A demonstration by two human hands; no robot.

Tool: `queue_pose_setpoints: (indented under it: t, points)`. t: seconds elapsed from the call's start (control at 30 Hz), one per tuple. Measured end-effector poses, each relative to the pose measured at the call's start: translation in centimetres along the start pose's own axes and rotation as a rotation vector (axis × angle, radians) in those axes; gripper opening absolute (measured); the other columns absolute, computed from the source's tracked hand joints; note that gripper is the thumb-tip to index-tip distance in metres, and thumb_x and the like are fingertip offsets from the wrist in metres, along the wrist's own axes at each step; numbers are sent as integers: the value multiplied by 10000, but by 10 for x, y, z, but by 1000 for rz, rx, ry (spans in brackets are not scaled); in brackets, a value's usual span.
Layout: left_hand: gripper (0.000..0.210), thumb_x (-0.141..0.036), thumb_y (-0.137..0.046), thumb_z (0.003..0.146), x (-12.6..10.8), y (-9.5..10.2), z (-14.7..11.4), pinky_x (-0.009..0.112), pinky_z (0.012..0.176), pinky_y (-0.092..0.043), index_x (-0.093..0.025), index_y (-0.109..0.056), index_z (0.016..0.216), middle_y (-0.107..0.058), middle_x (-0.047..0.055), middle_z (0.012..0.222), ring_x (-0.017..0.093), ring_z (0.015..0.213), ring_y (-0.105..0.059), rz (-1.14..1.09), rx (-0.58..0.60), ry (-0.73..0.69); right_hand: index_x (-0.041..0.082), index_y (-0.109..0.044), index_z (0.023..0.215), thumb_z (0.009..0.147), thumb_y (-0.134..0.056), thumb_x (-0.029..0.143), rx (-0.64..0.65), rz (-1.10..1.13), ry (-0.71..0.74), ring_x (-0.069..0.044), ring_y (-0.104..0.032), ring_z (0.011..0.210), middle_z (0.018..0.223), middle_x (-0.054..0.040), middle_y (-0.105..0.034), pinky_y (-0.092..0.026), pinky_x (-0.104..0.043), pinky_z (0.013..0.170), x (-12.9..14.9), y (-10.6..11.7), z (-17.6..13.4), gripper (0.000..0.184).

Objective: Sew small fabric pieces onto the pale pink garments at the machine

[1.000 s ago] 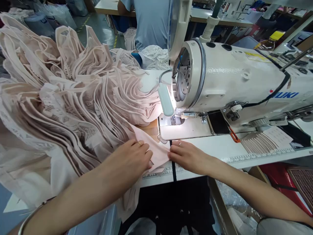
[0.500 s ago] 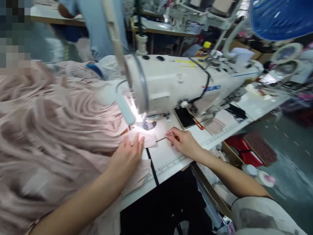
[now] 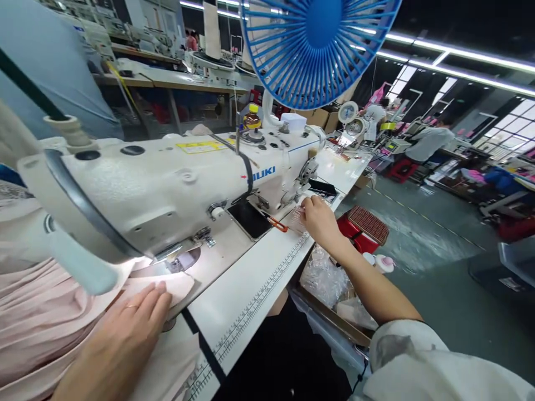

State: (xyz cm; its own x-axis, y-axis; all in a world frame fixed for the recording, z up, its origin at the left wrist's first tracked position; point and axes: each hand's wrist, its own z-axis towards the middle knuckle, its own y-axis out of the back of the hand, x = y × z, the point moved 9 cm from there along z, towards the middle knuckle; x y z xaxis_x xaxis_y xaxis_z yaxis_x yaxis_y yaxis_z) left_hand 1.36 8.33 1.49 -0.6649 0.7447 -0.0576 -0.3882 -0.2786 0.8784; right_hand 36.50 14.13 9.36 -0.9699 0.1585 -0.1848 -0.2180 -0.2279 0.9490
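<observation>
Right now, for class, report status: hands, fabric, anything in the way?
Left hand flat on pink fabric. Right hand at pale strips, grip unclear. Phone and orange tool between hands.

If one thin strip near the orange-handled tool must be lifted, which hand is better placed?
Probably the right hand: it is at the strips, while the left hand rests on pink fabric, farther away.

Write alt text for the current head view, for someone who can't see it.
A person's left hand rests on pale pink fabric at a white sewing machine, while the right hand is at thin pale strips farther right. A dark phone lies by the machine, and a blue fan shows at the top.
</observation>
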Motion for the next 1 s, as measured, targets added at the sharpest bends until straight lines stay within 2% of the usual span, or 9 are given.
queue_pose_setpoints:
  t: [0.2, 0.33, 0.43, 0.5, 0.57, 0.63, 0.7, 0.83, 1.0]
  points:
    - [735, -103, -426, 798, 27, -28, -20, 526, 831, -588, -321, -428, 1500, -696, 109, 1198, 376, 1090, -675, 25, 108, -9, 137, -714, 993, 966, -556, 174, 25, 2, 72, -283, -579, 1019, 1004, -151, -666, -459, -362, 812, 1, 5, -1, 164]
    - [706, -81, -360, 864, 16, -25, -15, 639, 1034, -492, -244, -327, 1550, -665, 162, 1276, 415, 1233, -615, 52, 7, -44, 183, -734, 781, 954, -626, 226, -241, 11, 86, -280, -586, 985, 956, -135, -675, -437, -379, 772, 5, 36, -8, 209]
    - [629, 13, -320, 863, -17, -22, -4, 582, 1062, -490, -91, -432, 1473, -620, 216, 1391, 401, 1292, -596, 191, -18, -139, 197, -735, 832, 1013, -562, 269, -406, 283, 221, -196, -616, 798, 797, -66, -691, -428, -358, 789, 33, 49, -25, 261]
    - [544, 60, -353, 853, -45, -25, 4, 482, 991, -549, -62, -580, 1332, -642, 206, 1376, 374, 1263, -627, 376, 54, -215, 202, -718, 903, 1040, -524, 299, -302, 604, 401, -146, -629, 719, 763, -17, -706, -444, -309, 781, 68, 38, -30, 256]
    - [413, 50, -433, 858, -80, -19, 9, 367, 780, -596, -50, -684, 1171, -729, 207, 1201, 340, 1073, -726, 548, -19, -362, 199, -690, 935, 1036, -531, 328, -52, 872, 546, -129, -645, 712, 781, 5, -715, -463, -267, 737, 110, 14, -30, 228]
    - [330, 22, -502, 870, -90, -15, 18, 330, 659, -577, -30, -714, 1117, -748, 220, 1142, 342, 999, -747, 617, -15, -310, 193, -670, 940, 991, -605, 333, 164, 948, 631, -143, -645, 725, 808, 5, -708, -478, -267, 715, 151, -11, -29, 163]
    - [329, 33, -486, 871, -86, -14, 24, 319, 644, -571, -14, -725, 1092, -752, 232, 1122, 336, 981, -752, 622, 23, -224, 180, -669, 949, 921, -689, 281, 210, 850, 685, -187, -649, 827, 907, -38, -713, -496, -316, 790, 182, -28, -23, 107]
    - [352, 34, -428, 904, -51, -8, 25, 362, 677, -574, 47, -708, 1117, -747, 272, 1079, 344, 975, -745, 644, 82, -24, 166, -684, 1086, 925, -607, 183, 30, 547, 762, -318, -548, 1194, 1202, -161, -665, -430, -468, 1016, 217, -32, -15, 179]
    - [382, -10, -405, 947, -44, -13, 21, 440, 888, -576, 81, -664, 1213, -714, 280, 1190, 353, 1085, -717, 583, 136, -17, 132, -654, 1051, 931, -529, 197, 83, 267, 926, -310, -596, 972, 1072, -167, -674, -459, -405, 829, 237, -31, -42, 185]
